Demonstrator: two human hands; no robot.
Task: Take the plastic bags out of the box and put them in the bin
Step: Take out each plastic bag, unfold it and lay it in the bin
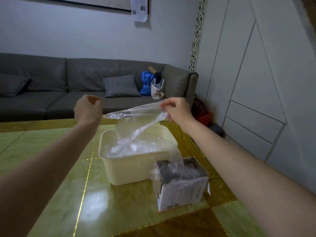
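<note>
Pinching a clear plastic bag [136, 117] above the bin [136, 161], right hand [177, 108] fingers grip its corner while left hand [88, 108] fingers curl holding nothing, so the trailing film may snag the box [181, 183] at 5 o'clock.

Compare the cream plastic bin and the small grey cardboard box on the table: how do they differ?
The cream plastic bin is larger and rounded at its corners; the small grey cardboard box is smaller and square-edged. The bin has plain walls; the box has printed text. The bin holds crumpled clear bags; the box has a bag sticking out of its torn top. Both stand open on the green table.
</note>
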